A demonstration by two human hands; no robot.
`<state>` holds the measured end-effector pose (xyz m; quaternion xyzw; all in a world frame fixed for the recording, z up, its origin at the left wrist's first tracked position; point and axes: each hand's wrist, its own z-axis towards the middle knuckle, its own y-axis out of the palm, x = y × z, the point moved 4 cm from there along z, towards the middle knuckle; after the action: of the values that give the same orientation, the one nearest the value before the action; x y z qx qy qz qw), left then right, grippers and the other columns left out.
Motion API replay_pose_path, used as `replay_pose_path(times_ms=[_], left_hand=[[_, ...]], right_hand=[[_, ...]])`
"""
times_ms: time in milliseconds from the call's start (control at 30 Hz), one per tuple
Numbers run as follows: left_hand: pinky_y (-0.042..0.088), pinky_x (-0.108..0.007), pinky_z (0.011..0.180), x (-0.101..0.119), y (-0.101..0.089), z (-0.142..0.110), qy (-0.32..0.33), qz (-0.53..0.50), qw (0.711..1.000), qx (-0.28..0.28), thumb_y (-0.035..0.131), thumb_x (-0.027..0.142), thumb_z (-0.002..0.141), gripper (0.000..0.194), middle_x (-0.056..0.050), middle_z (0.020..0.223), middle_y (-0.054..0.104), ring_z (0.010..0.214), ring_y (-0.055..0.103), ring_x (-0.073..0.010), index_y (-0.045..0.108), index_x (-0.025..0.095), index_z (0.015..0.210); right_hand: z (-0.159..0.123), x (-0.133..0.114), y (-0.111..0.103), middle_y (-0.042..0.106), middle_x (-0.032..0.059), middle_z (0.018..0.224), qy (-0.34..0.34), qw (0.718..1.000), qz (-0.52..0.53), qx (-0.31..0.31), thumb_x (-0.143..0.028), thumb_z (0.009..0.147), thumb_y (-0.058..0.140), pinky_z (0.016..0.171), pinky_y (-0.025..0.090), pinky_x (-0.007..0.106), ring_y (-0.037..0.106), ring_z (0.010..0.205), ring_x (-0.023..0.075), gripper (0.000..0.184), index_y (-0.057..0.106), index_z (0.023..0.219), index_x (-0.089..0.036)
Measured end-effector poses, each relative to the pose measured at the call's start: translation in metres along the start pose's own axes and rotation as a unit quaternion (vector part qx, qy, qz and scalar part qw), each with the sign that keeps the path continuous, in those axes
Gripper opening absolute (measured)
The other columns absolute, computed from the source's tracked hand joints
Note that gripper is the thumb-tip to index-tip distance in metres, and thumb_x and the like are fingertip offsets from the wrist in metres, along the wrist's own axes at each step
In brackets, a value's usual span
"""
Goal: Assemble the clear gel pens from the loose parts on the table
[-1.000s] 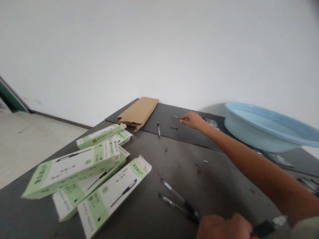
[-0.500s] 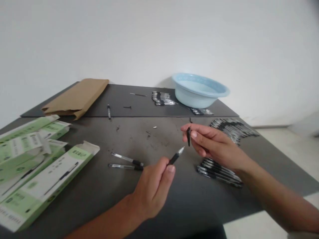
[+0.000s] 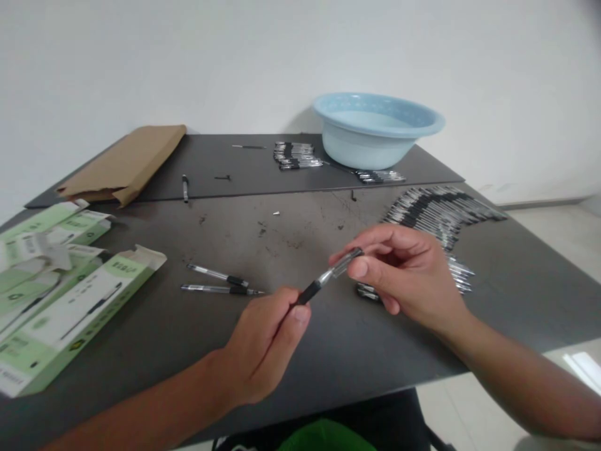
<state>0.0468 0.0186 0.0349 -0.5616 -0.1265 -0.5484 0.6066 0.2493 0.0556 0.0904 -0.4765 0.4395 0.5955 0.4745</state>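
My left hand (image 3: 272,341) is closed around a pen (image 3: 310,292) with a black grip and a silver tip, tilted up to the right. Between thumb and fingers, my right hand (image 3: 406,269) pinches a clear pen cap (image 3: 345,263) with a black clip. The cap's mouth meets the pen's tip; whether the tip is inside it I cannot tell. Two more pens, an upper one (image 3: 216,274) and a lower one (image 3: 216,289), lie on the table left of my left hand. Behind my right hand is a pile of pens (image 3: 462,274), partly hidden.
Flattened green-and-white pen boxes (image 3: 94,307) lie at the left, with a brown paper bag (image 3: 126,160) behind. A blue basin (image 3: 370,141) stands at the back, near rows of pens (image 3: 295,155). More pens (image 3: 422,210) fan out at the right. A small silver tip (image 3: 276,213) lies mid-table.
The cap in my right hand has turned and come to the pen's tip; before, they were apart. The camera view has tilted downward, showing something green at the bottom edge.
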Motion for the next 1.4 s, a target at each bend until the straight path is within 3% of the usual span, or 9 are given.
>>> replay_pose_path(times_ms=[500, 600, 733, 900, 1133, 1267, 1400], left_hand=[[0.041, -0.026, 0.058, 0.004, 0.000, -0.001, -0.003, 0.001, 1.000, 0.017, 0.042, 0.024, 0.109, 0.022, 0.005, 0.072, 0.060, 0.058, 0.056, -0.0121, 0.060, 0.023, 0.096], [0.040, -0.026, 0.057, 0.004, 0.001, -0.001, -0.009, 0.007, 1.000, 0.018, 0.042, 0.025, 0.110, 0.023, 0.005, 0.071, 0.059, 0.057, 0.055, -0.0118, 0.060, 0.022, 0.095], [0.040, -0.026, 0.055, 0.003, 0.001, 0.000, -0.030, 0.020, 0.999, 0.018, 0.041, 0.029, 0.111, 0.026, 0.005, 0.070, 0.061, 0.055, 0.055, -0.0121, 0.061, 0.022, 0.096], [0.039, -0.025, 0.051, 0.001, 0.003, 0.000, -0.006, 0.023, 1.000, 0.009, 0.041, 0.029, 0.112, 0.025, 0.007, 0.067, 0.061, 0.049, 0.052, -0.0110, 0.059, 0.022, 0.096], [0.043, -0.026, 0.055, -0.003, 0.007, -0.003, -0.005, 0.024, 1.000, -0.008, 0.035, 0.038, 0.115, 0.036, 0.004, 0.069, 0.062, 0.057, 0.061, -0.0136, 0.059, 0.022, 0.093], [0.049, -0.028, 0.063, -0.010, 0.010, -0.006, -0.042, 0.026, 0.998, -0.031, 0.032, 0.040, 0.115, 0.038, 0.002, 0.075, 0.067, 0.066, 0.066, -0.0164, 0.060, 0.023, 0.096], [0.047, -0.028, 0.063, -0.011, 0.012, -0.006, -0.032, 0.015, 0.999, -0.038, 0.032, 0.037, 0.115, 0.036, 0.001, 0.077, 0.067, 0.066, 0.064, -0.0160, 0.057, 0.023, 0.093]], right_hand=[[-0.003, 0.009, 0.000, 0.081, 0.0002, 0.069, 0.012, 0.998, -0.062, 0.004, -0.030, 0.073, 0.096, 0.025, 0.036, 0.017, 0.047, 0.032, 0.0064, 0.017, 0.088, 0.087, -0.029], [-0.005, 0.011, -0.001, 0.082, -0.0002, 0.073, -0.016, 0.997, -0.078, 0.014, -0.031, 0.075, 0.096, 0.027, 0.035, 0.019, 0.050, 0.034, 0.0069, 0.014, 0.086, 0.085, -0.029], [-0.006, 0.005, -0.002, 0.084, 0.0013, 0.084, -0.110, 0.984, -0.141, 0.021, -0.030, 0.079, 0.094, 0.037, 0.045, 0.025, 0.059, 0.046, 0.0105, 0.012, 0.083, 0.082, -0.028], [-0.005, -0.002, -0.002, 0.075, -0.0022, 0.067, -0.169, 0.968, -0.185, -0.004, -0.026, 0.088, 0.087, 0.058, 0.063, 0.033, 0.063, 0.050, 0.0124, 0.006, 0.081, 0.086, -0.027], [-0.005, 0.000, -0.002, 0.068, -0.0033, 0.064, -0.187, 0.963, -0.187, -0.048, -0.021, 0.090, 0.083, 0.074, 0.070, 0.034, 0.065, 0.058, 0.0125, 0.013, 0.076, 0.080, -0.026], [-0.004, 0.003, 0.001, 0.062, -0.0059, 0.061, -0.178, 0.967, -0.172, -0.064, -0.019, 0.090, 0.083, 0.081, 0.071, 0.031, 0.058, 0.052, 0.0083, 0.016, 0.074, 0.077, -0.024], [-0.003, 0.007, 0.002, 0.057, -0.0075, 0.058, -0.163, 0.973, -0.149, -0.068, -0.020, 0.088, 0.084, 0.088, 0.070, 0.033, 0.052, 0.050, 0.0069, 0.017, 0.074, 0.075, -0.024]])
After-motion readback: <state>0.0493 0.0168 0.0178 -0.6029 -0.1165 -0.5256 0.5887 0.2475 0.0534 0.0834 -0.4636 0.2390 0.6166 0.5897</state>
